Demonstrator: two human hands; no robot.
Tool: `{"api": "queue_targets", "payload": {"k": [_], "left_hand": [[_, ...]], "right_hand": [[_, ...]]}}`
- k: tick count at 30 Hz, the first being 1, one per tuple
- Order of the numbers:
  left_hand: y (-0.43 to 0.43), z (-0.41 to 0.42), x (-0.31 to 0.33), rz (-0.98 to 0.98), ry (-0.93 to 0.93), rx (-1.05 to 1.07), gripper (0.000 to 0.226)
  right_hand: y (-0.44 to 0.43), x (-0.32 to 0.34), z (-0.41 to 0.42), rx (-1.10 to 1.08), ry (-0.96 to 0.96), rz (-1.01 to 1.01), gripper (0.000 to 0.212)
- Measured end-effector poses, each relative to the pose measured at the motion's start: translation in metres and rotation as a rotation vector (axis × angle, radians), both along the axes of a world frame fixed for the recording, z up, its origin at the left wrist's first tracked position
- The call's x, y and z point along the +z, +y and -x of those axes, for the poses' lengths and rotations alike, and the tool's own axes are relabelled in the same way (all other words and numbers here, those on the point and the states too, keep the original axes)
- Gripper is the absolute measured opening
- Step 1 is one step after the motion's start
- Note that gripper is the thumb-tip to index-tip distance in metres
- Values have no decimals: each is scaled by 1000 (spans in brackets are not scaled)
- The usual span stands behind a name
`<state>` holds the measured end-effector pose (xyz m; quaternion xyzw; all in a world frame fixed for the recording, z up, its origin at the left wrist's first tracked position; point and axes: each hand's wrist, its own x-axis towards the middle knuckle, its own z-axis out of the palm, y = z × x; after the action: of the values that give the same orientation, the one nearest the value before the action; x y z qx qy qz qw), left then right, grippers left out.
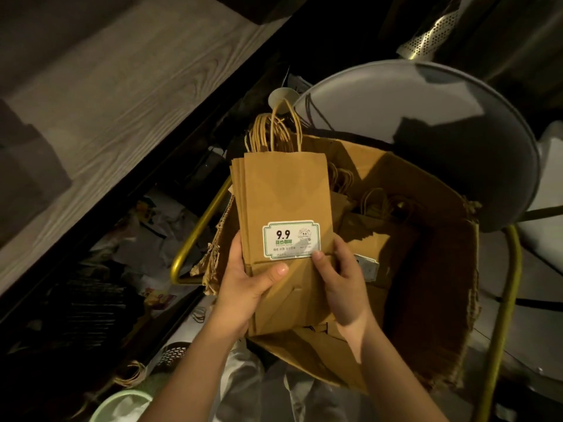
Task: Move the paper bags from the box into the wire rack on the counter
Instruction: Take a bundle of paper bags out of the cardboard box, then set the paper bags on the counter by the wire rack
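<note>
A stack of flat brown paper bags (285, 193) with twisted paper handles is held upright over an open cardboard box (435, 269). The front bag carries a white and green label reading 9.9. My left hand (246, 287) grips the stack's lower left edge with the thumb across the front. My right hand (342, 281) grips the lower right edge, thumb on the label's corner. More bags (377, 205) lie inside the box. The wire rack is not in view.
The box sits on a chair with a yellow metal frame (198, 229). A round grey table (426, 132) stands behind it. A wooden counter top (115, 95) runs along the left, with dark cluttered shelves below. A pale green bowl (122, 405) lies at the bottom left.
</note>
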<state>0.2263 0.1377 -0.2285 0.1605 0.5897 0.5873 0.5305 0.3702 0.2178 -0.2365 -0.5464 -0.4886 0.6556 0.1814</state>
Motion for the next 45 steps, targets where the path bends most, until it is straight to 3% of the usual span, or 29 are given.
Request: {"api": "queue_targets", "payload": {"k": [7, 10, 22, 35, 39, 45], "left_hand": [[-6, -15, 11, 14, -22, -99, 84], [-2, -18, 31, -3, 4, -131, 80], [1, 22, 140, -177, 147, -26, 72], [-31, 121, 257, -230, 377, 198, 79], [-42, 159, 285, -180, 487, 289, 70], [-34, 196, 303, -69, 673, 335, 65]], "right_hand": [[0, 18, -22, -27, 105, 241, 67], [2, 41, -28, -41, 109, 237, 68], [12, 147, 18, 106, 272, -8, 67], [12, 265, 141, 295, 400, -238, 62], [9, 293, 190, 349, 412, -367, 68], [7, 296, 242, 390, 313, -571, 58]]}}
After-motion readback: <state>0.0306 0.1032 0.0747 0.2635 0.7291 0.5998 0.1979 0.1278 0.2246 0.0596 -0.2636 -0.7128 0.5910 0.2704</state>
